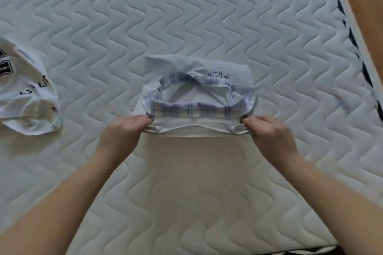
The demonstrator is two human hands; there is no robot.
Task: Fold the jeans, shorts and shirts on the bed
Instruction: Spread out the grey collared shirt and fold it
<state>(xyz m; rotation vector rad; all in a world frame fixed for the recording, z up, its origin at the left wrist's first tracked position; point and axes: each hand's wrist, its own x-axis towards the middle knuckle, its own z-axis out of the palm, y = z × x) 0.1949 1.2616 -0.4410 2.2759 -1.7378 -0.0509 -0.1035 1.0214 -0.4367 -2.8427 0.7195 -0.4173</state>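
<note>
— What have you got hold of?

— A white shirt with a plaid-lined collar (199, 107), lying on the quilted mattress (207, 16) between my hands; my left hand (122, 132) pinches its left corner of the folded edge and my right hand (269, 132) pinches the right corner, fingers curled round several layers at once.

— What could spoil it from here?

— I judge the layers could slip apart if one pinch loosens, since I hold a stack and not one sheet; the collar stands open and rumpled just beyond my fingers, so carrying the fold over it may trap a crease; pulling unevenly would skew the edge.

— Anything else about?

— A second white shirt with black lettering (27, 89) lies well off to the left of my left hand, bundled; whether it counts as properly folded, I cannot tell.

— Any baskets or boxes?

— None in view; nothing here holds anything but the mattress itself.
</note>
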